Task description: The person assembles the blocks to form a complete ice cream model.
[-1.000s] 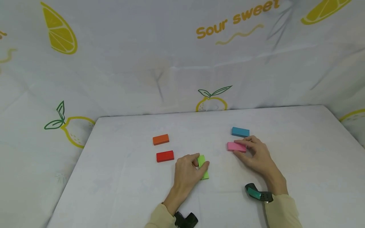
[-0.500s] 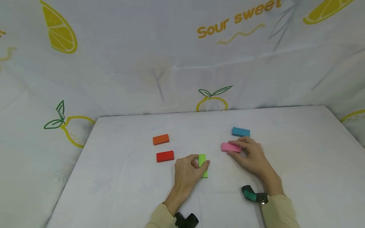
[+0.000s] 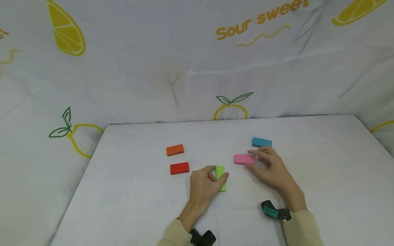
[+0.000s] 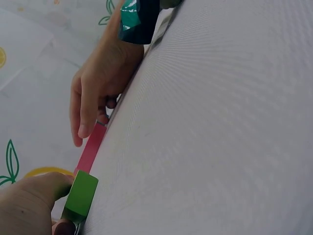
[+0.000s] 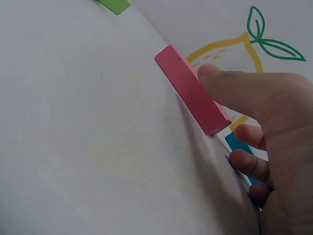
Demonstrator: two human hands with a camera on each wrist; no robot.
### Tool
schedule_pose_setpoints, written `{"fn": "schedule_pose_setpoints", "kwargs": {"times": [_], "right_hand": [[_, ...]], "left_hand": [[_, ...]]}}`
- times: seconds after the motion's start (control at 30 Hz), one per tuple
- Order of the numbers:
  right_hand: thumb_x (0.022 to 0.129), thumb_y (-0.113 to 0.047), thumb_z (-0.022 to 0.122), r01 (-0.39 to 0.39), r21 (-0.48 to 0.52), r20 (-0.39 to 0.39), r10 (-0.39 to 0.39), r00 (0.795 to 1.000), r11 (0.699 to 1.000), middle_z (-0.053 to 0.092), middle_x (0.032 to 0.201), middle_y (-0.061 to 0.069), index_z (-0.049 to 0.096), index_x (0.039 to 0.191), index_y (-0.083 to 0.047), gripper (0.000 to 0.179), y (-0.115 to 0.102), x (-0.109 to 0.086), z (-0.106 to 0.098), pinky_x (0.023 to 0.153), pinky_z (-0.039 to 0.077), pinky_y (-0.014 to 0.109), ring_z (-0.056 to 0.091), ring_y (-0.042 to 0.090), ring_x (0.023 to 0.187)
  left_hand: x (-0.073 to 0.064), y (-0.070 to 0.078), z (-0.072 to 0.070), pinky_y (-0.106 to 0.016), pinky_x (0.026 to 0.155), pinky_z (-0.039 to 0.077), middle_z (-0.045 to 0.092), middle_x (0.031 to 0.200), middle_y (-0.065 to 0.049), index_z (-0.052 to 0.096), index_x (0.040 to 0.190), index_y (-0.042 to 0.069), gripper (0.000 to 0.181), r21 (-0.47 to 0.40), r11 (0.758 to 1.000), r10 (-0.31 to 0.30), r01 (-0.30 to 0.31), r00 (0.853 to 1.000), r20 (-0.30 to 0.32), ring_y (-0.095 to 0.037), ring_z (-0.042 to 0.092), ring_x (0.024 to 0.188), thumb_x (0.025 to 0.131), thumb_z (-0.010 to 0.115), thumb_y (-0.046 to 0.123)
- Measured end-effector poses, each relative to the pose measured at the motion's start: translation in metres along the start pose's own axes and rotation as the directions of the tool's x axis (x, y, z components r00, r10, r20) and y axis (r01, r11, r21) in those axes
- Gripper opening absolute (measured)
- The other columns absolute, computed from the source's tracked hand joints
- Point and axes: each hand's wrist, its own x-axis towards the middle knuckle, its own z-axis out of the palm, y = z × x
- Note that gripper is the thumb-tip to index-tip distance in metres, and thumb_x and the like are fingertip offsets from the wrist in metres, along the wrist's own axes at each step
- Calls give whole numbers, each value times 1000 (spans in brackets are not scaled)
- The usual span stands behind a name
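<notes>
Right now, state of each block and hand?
orange block: lying, untouched
red block: lying, untouched
blue block: lying, partly hidden
pink block: lying, right hand at one end
green block: pinched by left hand
left hand: holding green block
right hand: grip on pink block unclear

Beige sleeves at the bottom edge; a black left wrist camera, bottom centre; a black-and-green right wrist camera, lower right.
</notes>
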Motion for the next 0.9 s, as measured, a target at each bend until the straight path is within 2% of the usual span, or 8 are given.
{"fn": "schedule_pose_setpoints", "kwargs": {"times": [0.23,0.43,0.57,0.73,0.9], "right_hand": [[82,-14,82,25,18,4,-25,1000,1000,60,103,3,77,113,-8,31,2,0,0,77,42,21,47,8,92],[83,-12,82,84,44,13,-85,996,995,62,102,4,77,113,-6,30,-1,1,2,76,44,20,52,12,90],[85,-11,81,88,40,29,-89,996,995,63,102,5,77,114,-6,30,-6,3,6,76,44,21,53,14,90],[87,-15,80,61,36,72,-63,995,997,64,104,6,76,118,-8,32,-15,6,14,77,41,30,52,15,91],[86,-15,80,78,34,65,-80,995,996,66,102,7,76,118,-9,32,-24,9,26,81,35,38,55,18,90]], "left_hand": [[0,-2,2,-8,46,32,64,52,-1,80,96,0,33,7,1000,14,-14,1000,-3,5,45,47,79,86,28],[0,-2,1,-8,46,32,64,52,-1,80,97,0,33,1,1000,10,-10,1000,4,6,43,47,79,86,28],[0,-2,2,-8,46,32,63,52,-1,80,98,0,34,-4,1000,12,-12,1000,10,7,43,47,80,86,28],[1,-2,1,-8,47,33,63,52,0,80,97,0,34,7,1000,26,-26,1000,10,6,44,48,80,85,29],[1,-3,1,-7,49,33,64,53,0,80,97,1,33,12,999,35,-35,999,7,5,47,49,80,85,29]]}}
